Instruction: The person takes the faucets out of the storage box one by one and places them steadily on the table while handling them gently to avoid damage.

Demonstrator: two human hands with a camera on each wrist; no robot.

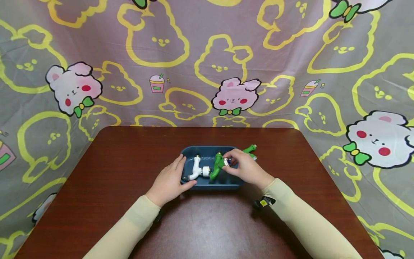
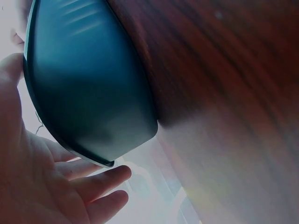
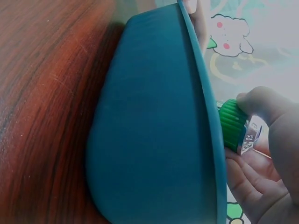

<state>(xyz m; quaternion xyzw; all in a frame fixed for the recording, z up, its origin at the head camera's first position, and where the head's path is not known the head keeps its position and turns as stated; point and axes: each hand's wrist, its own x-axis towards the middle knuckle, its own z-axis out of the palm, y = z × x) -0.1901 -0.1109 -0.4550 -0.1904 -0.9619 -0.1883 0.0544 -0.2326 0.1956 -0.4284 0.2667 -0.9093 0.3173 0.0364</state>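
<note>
A white faucet [image 1: 196, 169] lies in the blue tray [image 1: 207, 187], on its left side. To the right of it is a green faucet [image 1: 216, 169]. My right hand [image 1: 247, 168] pinches this green faucet by its knob end; in the right wrist view, thumb and fingers hold a ribbed green knob [image 3: 232, 123] with a clear, shiny end, just past the tray rim. My left hand [image 1: 168, 181] rests against the tray's left end, thumb over the front rim. Its fingers look extended along the rim in the left wrist view.
Another green piece [image 1: 249, 148], partly hidden behind my right hand, shows at the tray's right back side. The tray stands on a brown wooden table [image 1: 129, 162]. A patterned cloth [image 1: 181, 79] hangs behind and at both sides.
</note>
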